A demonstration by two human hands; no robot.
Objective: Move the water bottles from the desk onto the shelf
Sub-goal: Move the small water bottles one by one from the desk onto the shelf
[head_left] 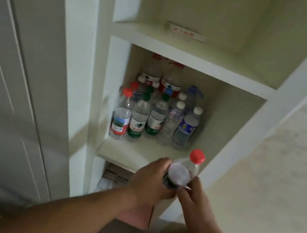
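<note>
both hands are wrapped round one red-capped bottle (184, 172) just in front of the shelf (123, 151) edge, left hand (151, 178) gripping its lower body, right hand (194, 194) pinching the side by the label. bottle's tilted, cap pointing up and right, not on the board yet. behind it, a crowd of water bottles (155, 112) stands upright in the cubby. higher up, a small flat box (185, 32) lies on the next shelf.
</note>
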